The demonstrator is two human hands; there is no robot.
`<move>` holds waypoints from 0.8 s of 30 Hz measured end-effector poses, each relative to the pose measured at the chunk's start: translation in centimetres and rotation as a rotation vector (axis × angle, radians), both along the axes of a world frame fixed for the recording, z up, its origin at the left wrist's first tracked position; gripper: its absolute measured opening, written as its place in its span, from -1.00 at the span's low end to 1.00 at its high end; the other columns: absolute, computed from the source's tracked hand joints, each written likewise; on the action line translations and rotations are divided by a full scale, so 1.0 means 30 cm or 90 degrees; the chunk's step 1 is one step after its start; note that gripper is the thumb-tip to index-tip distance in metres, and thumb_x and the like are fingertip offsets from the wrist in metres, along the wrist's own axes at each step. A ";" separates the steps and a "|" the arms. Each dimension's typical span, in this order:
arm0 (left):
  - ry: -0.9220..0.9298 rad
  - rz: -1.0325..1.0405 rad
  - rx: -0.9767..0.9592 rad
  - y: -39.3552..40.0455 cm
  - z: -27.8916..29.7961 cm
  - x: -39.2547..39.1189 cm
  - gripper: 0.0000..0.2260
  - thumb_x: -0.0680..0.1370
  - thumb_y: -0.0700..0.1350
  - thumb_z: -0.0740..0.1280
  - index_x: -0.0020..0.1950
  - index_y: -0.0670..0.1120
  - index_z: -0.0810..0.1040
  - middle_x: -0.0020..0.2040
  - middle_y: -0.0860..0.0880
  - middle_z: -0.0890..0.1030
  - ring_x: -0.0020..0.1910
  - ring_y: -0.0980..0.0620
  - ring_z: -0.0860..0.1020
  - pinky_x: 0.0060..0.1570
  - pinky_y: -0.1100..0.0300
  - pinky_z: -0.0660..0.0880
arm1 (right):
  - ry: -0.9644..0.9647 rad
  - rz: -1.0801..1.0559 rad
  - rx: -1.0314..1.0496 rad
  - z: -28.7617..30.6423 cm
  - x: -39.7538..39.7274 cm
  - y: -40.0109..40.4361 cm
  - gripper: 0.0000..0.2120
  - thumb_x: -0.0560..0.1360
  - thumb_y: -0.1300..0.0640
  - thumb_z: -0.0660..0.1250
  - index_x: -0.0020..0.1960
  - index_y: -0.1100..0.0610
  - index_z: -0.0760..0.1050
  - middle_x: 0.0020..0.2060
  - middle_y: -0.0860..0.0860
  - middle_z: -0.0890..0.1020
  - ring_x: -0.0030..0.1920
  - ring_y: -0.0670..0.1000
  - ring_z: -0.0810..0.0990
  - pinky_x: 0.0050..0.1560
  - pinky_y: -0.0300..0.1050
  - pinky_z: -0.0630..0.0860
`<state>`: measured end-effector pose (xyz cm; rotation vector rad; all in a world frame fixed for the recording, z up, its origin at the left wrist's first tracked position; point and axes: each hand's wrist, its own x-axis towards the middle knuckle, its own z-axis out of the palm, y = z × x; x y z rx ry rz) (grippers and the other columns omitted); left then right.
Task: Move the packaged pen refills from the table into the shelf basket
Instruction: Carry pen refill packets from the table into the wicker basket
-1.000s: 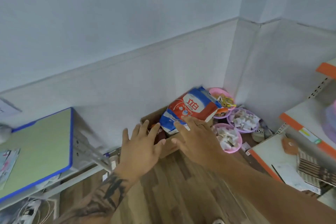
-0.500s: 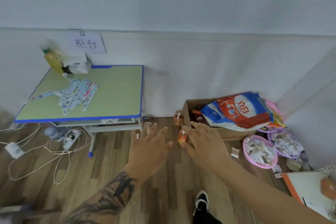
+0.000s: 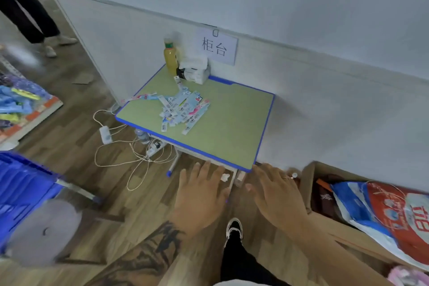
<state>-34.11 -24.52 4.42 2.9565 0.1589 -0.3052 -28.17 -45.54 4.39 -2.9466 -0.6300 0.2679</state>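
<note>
While refills lie on the table, left hand and right hand outstretched, fingers spread, empty.

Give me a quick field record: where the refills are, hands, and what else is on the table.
refills: loose pile on the table, none picked up
left hand: open, empty, short of the table's near edge
right hand: open, empty, ring on one finger
also on table: bottle, tissue pack, both at the back by the wall
shelf basket: not identifiable
</note>
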 end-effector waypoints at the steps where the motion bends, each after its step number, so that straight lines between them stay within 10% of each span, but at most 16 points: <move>1: 0.005 0.013 0.010 0.021 -0.002 0.037 -0.43 0.65 0.30 0.01 0.65 0.17 0.08 0.67 -0.03 0.13 0.64 -0.14 0.11 0.56 -0.26 0.03 | 0.006 0.013 0.004 -0.015 0.060 0.028 -0.40 0.64 -0.31 0.00 0.54 -0.03 0.37 0.47 0.05 0.48 0.42 0.15 0.50 0.35 0.11 0.46; 10: 0.047 0.091 0.072 0.120 -0.039 0.401 -0.46 0.68 0.28 0.01 0.64 0.14 0.12 0.66 -0.05 0.15 0.63 -0.15 0.13 0.55 -0.22 0.08 | 0.047 0.051 0.028 -0.135 0.485 0.158 -0.39 0.65 -0.32 0.01 0.61 -0.06 0.24 0.56 0.07 0.37 0.52 0.16 0.38 0.46 0.13 0.36; 24: 0.129 0.101 0.075 0.393 -0.158 0.742 -0.48 0.68 0.25 0.10 0.63 0.20 0.16 0.62 -0.06 0.25 0.59 -0.12 0.22 0.54 -0.26 0.08 | 0.163 0.008 -0.046 -0.274 0.716 0.441 -0.51 0.64 -0.27 0.06 0.30 0.01 0.53 0.17 0.06 0.62 0.14 0.18 0.62 0.18 0.11 0.45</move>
